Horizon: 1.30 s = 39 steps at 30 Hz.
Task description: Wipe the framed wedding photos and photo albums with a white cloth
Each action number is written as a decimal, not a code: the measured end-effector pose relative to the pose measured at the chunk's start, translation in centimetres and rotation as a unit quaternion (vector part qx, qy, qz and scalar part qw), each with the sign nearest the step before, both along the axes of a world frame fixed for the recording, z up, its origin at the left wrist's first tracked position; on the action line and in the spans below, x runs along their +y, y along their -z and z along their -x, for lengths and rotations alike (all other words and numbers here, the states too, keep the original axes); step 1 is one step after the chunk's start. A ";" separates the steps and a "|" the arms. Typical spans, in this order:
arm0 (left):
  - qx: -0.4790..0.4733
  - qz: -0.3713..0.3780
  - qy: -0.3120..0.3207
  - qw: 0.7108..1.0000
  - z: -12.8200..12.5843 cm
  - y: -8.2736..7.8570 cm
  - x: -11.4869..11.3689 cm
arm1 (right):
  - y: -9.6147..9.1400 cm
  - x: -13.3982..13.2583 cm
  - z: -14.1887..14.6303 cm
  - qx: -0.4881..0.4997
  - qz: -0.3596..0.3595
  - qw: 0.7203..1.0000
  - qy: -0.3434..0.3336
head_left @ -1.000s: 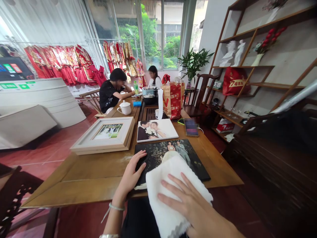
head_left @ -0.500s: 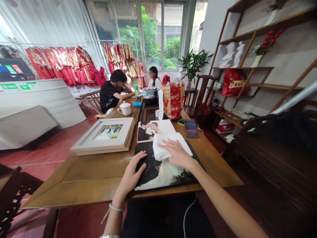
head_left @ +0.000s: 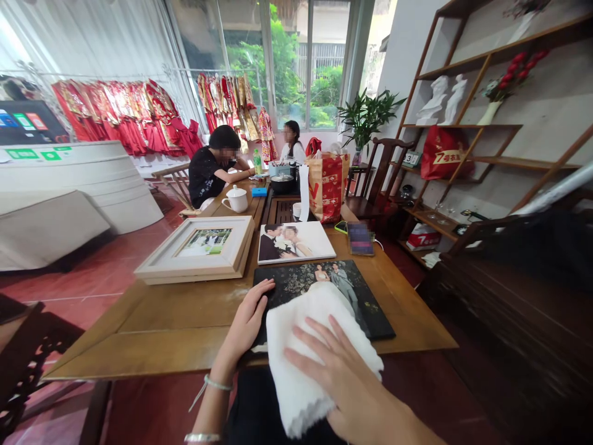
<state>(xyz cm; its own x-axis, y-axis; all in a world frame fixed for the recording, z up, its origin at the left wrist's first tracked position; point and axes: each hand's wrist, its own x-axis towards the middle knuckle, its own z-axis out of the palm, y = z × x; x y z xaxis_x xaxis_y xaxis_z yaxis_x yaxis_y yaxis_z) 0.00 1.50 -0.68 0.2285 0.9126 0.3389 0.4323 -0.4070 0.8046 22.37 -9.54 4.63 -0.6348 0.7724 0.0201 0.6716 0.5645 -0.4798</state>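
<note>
A dark wedding photo panel (head_left: 373, 315) lies flat at the table's near side, showing a couple against dark foliage. My left hand (head_left: 246, 316) rests on its left edge, fingers stretched out and holding nothing. Under my right hand (head_left: 340, 374) is a white cloth (head_left: 283, 324), spread over the front part of the panel and hanging past its near edge. The fingers of that hand are spread flat on the cloth. Much of the panel's lower half is hidden beneath the cloth and hand.
Behind the panel on the wooden table (head_left: 180, 315) lies a lighter wedding photo (head_left: 319, 238). Framed pictures (head_left: 152, 267) are stacked at left, near a white lidded mug (head_left: 236, 199). Two phones (head_left: 360, 240) and a paper bag (head_left: 328, 191) stand right. Two people sit at the far end.
My right hand has drawn the cloth toward me, from the panel's far edge to its near edge, uncovering the couple. The cloth is spread wider. My left hand has barely moved.
</note>
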 end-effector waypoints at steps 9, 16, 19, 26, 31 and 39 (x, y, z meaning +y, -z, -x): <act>0.002 0.008 0.001 1.000 0.1 0.0 -0.1 | -0.4 1.9 -0.8 0.002 -0.011 0.999 0.035; -0.077 0.084 -0.009 0.993 -0.1 -1.1 -0.6 | -0.3 5.0 3.5 -0.028 -0.068 0.987 0.146; -0.149 0.133 -0.019 0.980 0.0 -1.6 -0.7 | -0.8 3.1 5.5 -0.003 -0.048 0.993 0.108; -0.161 0.124 -0.007 0.979 0.3 -1.5 -0.5 | -0.5 -0.2 3.3 0.025 0.041 0.997 -0.054; -0.025 0.070 0.001 0.997 0.0 -1.4 -1.0 | -1.4 -0.6 -1.1 0.014 0.066 0.998 0.015; 0.021 0.008 0.018 1.000 0.1 -1.0 -1.0 | -1.6 5.3 -3.9 -0.005 0.007 0.987 0.161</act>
